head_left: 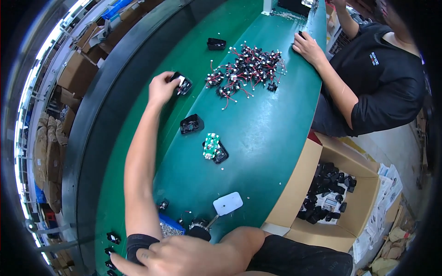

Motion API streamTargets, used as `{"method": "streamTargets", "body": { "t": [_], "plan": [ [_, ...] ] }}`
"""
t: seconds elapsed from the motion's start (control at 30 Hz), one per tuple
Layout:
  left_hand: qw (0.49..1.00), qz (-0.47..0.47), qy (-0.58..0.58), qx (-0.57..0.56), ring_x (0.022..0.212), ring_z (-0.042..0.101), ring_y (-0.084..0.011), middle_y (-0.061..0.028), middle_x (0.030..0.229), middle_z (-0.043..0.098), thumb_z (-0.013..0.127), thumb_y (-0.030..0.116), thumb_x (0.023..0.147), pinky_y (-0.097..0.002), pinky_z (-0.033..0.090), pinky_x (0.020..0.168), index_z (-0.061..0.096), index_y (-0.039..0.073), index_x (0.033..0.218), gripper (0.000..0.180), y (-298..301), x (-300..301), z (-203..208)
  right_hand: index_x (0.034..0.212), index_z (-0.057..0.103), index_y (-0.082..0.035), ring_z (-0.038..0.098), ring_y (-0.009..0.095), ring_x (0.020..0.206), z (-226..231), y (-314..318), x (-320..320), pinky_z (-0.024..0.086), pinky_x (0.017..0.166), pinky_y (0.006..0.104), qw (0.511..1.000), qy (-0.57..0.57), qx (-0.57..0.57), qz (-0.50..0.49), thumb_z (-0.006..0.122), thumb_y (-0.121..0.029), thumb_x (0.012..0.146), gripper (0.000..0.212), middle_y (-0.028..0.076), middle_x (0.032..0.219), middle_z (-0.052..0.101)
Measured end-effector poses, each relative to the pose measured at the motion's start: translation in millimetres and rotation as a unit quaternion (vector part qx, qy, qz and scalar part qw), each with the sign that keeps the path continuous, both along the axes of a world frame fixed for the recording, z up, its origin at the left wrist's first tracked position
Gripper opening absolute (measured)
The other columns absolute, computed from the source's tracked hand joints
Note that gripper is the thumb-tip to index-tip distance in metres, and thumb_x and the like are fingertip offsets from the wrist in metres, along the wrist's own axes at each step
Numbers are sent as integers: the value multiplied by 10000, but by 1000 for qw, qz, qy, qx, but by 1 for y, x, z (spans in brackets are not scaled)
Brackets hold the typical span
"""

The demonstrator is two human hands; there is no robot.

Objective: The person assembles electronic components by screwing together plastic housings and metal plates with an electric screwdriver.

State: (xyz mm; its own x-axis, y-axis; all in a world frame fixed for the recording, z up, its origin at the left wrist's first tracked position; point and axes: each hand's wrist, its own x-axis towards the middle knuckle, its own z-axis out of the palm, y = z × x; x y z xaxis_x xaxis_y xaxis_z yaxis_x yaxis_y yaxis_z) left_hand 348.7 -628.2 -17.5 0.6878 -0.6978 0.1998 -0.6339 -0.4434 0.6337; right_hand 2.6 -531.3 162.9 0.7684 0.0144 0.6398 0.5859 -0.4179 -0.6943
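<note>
Left hand [160, 91], 10 o'clock, clamped by thumb and fingers on a black housing [185, 86]: boxy, rounded corners, pale patch inside, over the bright green strip [133, 110]. Right hand [182, 254], 7 o'clock, well apart from the left, blurred, a finger pointing toward small black parts [113, 238] lined up between 7 and 8; can't tell whether it grips anything or touches them.

Writing: light lettering on the chest of the co-worker's black shirt [391, 87] at 2 o'clock; faint marks on the person's own black sleeve [142, 241].

Smooth, slightly shiny dark green worktop [262, 152]. At 1 o'clock, tangled pile of black connectors [253, 64], red wires, white plug ends. Co-worker's hand [309, 47] between 1 and 2, fingers curled round something dark. Open black plastic shell [216, 44] at 12. Near centre: green circuit board [211, 146] with pale components, overlapping a black case [221, 155]; hollow black tray [191, 124] toward the board's 10–11 o'clock. At 6, white rounded-rectangle plate [228, 204], dark dot mid-face, thin rod at its lower left. At 7, blue bin [172, 222] of small greyish metallic bits. At 4, brown cardboard box [294, 184], flaps open, black plastic pieces [324, 179] heaped inside.
</note>
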Motion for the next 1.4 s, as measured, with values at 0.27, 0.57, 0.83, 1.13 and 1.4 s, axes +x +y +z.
{"method": "streamTargets", "body": {
  "t": [0.27,0.57,0.83,1.13,1.4],
  "plan": [
    [983,141,119,-16,785,586,-75,-7,844,651,685,37,784,-232,474,730,655,-18,1005,230,335,-110,52,1134,480,40,608,243,491,-17,12,21,452,425,360,986,99,-75,110,627,-172,765,450,111,535,545],
    [951,267,158,-14,879,652,-212,-122,955,685,695,79,760,-302,490,816,646,-15,1068,326,489,-250,31,1083,598,-4,585,102,678,-33,49,80,467,606,246,955,239,86,152,800,-179,706,462,42,752,617],
    [985,148,82,-44,1241,456,-346,-174,1372,478,622,117,672,-422,331,1055,374,38,1410,782,518,-287,-2,1288,389,45,511,136,542,-62,113,80,455,545,292,874,109,341,329,683,-178,796,615,45,690,515],
    [984,170,-11,-48,1170,492,-290,-97,1255,537,837,218,592,-408,394,956,474,88,1313,818,498,-283,-10,1253,404,-115,486,120,594,-116,204,81,406,606,304,879,104,332,327,610,-217,866,451,-7,719,485],
    [981,182,26,-63,1122,522,-274,-79,1205,568,836,222,569,-402,412,935,523,97,1282,789,499,-280,-13,1231,418,-159,495,112,600,-139,218,86,415,628,298,900,77,309,297,657,-289,862,459,-25,718,501]
  ]
}}
